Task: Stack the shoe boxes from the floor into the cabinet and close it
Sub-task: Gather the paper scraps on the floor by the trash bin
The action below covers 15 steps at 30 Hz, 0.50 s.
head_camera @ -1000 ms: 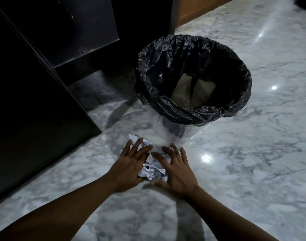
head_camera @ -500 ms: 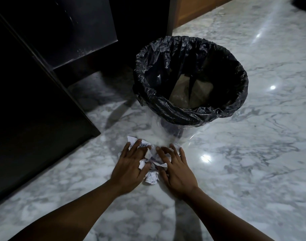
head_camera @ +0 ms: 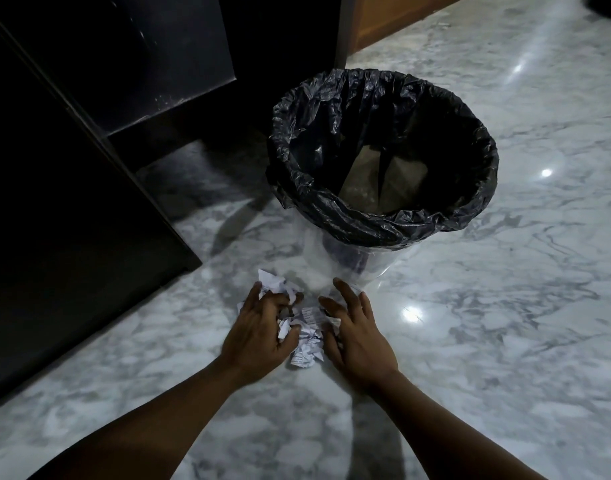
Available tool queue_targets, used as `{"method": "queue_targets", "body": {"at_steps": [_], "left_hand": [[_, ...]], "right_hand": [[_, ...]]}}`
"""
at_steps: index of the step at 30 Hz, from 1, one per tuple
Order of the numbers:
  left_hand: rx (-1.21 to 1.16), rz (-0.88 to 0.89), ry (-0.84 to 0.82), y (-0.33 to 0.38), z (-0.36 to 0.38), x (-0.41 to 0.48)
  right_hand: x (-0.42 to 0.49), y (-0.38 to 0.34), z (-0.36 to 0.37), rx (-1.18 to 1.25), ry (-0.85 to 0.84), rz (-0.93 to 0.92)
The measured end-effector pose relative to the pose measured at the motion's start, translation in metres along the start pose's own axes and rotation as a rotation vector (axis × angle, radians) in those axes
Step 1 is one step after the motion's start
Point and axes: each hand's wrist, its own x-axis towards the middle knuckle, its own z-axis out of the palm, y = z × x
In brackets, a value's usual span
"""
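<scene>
Crumpled white paper [head_camera: 306, 342] lies on the marble floor [head_camera: 487, 323] just in front of a clear waste bin. My left hand [head_camera: 259, 332] curls its fingers around some of the paper. My right hand [head_camera: 357, 336] rests flat beside the wad with its fingers spread, touching its right side. A further scrap of the paper [head_camera: 271, 280] pokes out above my left fingers. No shoe boxes are in view. The dark cabinet [head_camera: 72, 220] stands at the left, its lower compartment open and in shadow.
The clear bin with a black liner [head_camera: 383, 216] stands right behind my hands; brown cardboard lies at its bottom. A wooden panel [head_camera: 383, 19] runs along the top. Open marble floor stretches to the right and toward me.
My hands have drawn the paper together. The left fingers have curled and closed on some of it, and the wad now lies bunched between both hands.
</scene>
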Motion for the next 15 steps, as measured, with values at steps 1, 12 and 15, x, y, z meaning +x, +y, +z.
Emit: {"method": "queue_targets", "body": {"at_steps": [1,12,15], "left_hand": [[-0.01,-0.006,-0.005,0.0,-0.001,-0.001],[0.071,0.027,-0.109,0.003,-0.004,0.004],[0.12,0.05,-0.103,0.002,-0.005,0.012]], "right_hand": [[0.0,0.001,0.001,-0.006,-0.011,-0.009],[0.001,0.001,-0.001,-0.08,-0.104,-0.006],[0.001,-0.001,-0.002,-0.055,-0.1,-0.002]]}}
